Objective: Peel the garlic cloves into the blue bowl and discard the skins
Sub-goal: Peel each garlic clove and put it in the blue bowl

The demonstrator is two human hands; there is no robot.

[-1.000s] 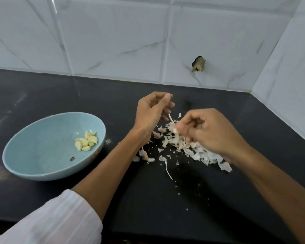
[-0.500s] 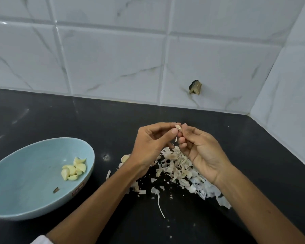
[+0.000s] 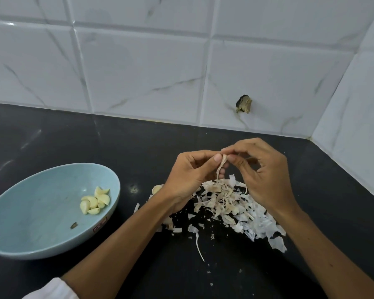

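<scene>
My left hand (image 3: 188,178) and my right hand (image 3: 261,175) meet above a heap of papery garlic skins (image 3: 229,203) on the black counter. Between their fingertips they pinch a small garlic clove (image 3: 223,161) with a strip of skin hanging down from it. To the left stands the blue bowl (image 3: 26,223), with several peeled yellow cloves (image 3: 95,200) lying near its right side. One more clove (image 3: 157,188) lies on the counter, half hidden behind my left wrist.
The black countertop (image 3: 95,143) runs back to a white tiled wall, with a side wall at the right forming a corner. A dark broken spot (image 3: 244,104) marks the back tiles. Loose skin bits (image 3: 198,240) trail toward the counter's front.
My hands came together over the skin heap and now both pinch one clove, a strip of skin pulled down from it. The view tilted, shifting bowl and heap lower.
</scene>
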